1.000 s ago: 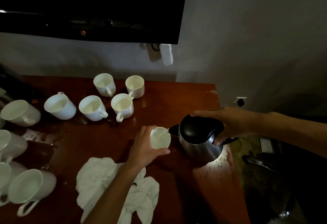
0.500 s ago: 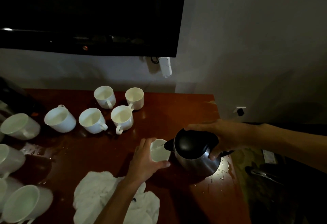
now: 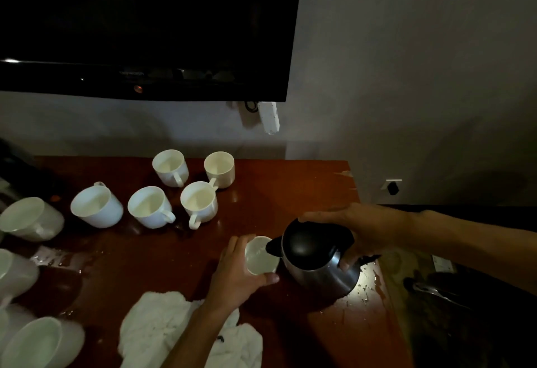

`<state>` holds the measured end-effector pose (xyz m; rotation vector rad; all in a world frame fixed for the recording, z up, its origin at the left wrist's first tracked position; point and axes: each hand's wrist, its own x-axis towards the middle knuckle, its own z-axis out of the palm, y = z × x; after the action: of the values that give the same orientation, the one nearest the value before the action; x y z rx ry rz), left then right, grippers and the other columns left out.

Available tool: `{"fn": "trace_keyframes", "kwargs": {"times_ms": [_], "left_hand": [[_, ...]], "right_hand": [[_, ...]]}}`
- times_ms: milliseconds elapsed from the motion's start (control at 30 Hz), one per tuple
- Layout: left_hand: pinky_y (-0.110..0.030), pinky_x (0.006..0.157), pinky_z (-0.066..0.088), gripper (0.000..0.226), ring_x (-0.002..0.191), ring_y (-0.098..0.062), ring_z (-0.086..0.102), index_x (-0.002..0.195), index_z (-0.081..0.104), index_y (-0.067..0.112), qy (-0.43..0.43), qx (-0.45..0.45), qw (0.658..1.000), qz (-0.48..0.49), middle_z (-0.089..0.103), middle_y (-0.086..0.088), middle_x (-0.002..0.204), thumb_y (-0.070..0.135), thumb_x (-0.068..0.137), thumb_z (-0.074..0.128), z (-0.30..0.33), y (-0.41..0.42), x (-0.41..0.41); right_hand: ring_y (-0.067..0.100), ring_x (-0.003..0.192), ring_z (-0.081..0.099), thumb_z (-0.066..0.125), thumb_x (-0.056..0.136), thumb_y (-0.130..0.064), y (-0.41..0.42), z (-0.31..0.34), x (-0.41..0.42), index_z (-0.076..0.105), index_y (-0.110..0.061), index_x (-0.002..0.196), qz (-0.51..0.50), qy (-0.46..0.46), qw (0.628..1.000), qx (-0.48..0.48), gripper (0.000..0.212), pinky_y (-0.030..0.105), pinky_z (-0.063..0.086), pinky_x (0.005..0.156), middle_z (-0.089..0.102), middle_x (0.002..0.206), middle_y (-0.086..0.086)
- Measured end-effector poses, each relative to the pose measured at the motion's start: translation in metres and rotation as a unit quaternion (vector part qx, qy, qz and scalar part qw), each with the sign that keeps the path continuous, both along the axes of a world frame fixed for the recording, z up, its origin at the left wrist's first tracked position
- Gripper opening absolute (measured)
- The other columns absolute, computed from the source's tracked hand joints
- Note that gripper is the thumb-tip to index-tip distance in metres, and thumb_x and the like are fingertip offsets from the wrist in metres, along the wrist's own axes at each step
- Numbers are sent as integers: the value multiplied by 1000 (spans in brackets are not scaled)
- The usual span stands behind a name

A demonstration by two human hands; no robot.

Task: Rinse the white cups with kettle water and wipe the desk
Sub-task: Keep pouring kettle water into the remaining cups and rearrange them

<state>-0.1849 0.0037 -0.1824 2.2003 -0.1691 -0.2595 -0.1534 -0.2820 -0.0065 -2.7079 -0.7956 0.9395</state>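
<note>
We are gripping a white cup (image 3: 261, 255) in our left hand (image 3: 236, 276), while our right hand (image 3: 360, 231) is grasping the kettle (image 3: 315, 257), spout tilted left onto the cup's rim.

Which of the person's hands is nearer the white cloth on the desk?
Left. The left hand is just above the white cloth; the right hand grips the kettle farther right.

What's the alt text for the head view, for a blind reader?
The right hand tips a steel kettle, spout at a white cup gripped by the left hand, over a wet wooden desk. More white cups stand behind; a white cloth lies nearer.
</note>
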Motion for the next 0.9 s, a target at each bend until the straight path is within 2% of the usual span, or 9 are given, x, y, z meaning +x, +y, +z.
{"fn": "trace_keyframes", "kwargs": {"times_ms": [133, 300, 400, 533, 633, 733, 833, 900], "left_hand": [[-42, 87, 55, 92, 118, -6, 49, 127, 48, 47, -6, -1, 1000, 2, 45, 27, 121, 69, 47, 86, -2, 0, 0], [-38, 83, 56, 91, 116, -7, 52, 125, 49, 46, 0, 9, 1000, -8, 47, 27, 120, 75, 46, 84, -3, 1, 1], [-39, 86, 56, 93, 116, -5, 49, 126, 47, 46, -6, 10, 1000, -5, 45, 27, 121, 75, 44, 84, -1, 1, 0], [-42, 88, 54, 94, 117, -6, 47, 127, 45, 47, -10, 8, 1000, -3, 43, 27, 121, 73, 45, 83, 2, 1, -2], [-42, 89, 53, 95, 118, -6, 46, 128, 44, 45, -12, 7, 1000, 1, 41, 26, 121, 72, 46, 82, 4, 0, -4], [-39, 89, 52, 95, 118, -6, 45, 129, 45, 44, -18, 2, 1000, 4, 40, 28, 121, 74, 46, 81, 4, 0, -5], [-40, 89, 52, 95, 118, -6, 44, 129, 44, 44, -15, 4, 1000, 5, 39, 28, 120, 77, 46, 79, 6, -1, -6], [-42, 90, 52, 97, 118, -8, 44, 129, 45, 43, -12, 2, 1000, 6, 40, 27, 121, 78, 45, 79, 6, -3, -5]], "right_hand": [[22, 140, 43, 87, 73, -34, 4, 1, 2, 3, -61, 150, 8, -5, 1000, -1, 117, 48, 42, 113, 39, 157, -11], [22, 138, 47, 88, 72, -33, 3, 0, 3, -1, -75, 139, 12, -2, 1000, 13, 119, 49, 44, 111, 42, 155, -11], [21, 138, 45, 88, 73, -31, 3, 0, 2, 5, -68, 145, 7, -2, 1000, 18, 116, 45, 43, 113, 42, 155, -12], [21, 135, 50, 88, 73, -34, -4, -5, 0, -1, -68, 145, -2, 1, 1000, 10, 119, 45, 42, 113, 40, 157, -12], [20, 143, 40, 87, 74, -37, -11, -11, -5, -4, -63, 148, -11, -9, 1000, 10, 120, 43, 38, 117, 33, 160, -13], [17, 145, 36, 86, 75, -34, -20, -18, -12, -9, -69, 143, -32, -10, 999, 37, 122, 43, 37, 118, 31, 161, -13], [15, 145, 36, 86, 76, -32, -27, -22, -18, -9, -66, 146, -40, -19, 997, 57, 123, 38, 38, 118, 33, 160, -11], [10, 143, 36, 86, 76, -30, -30, -25, -22, -3, -61, 149, -60, -16, 995, 75, 120, 28, 38, 116, 33, 159, -13]]}}
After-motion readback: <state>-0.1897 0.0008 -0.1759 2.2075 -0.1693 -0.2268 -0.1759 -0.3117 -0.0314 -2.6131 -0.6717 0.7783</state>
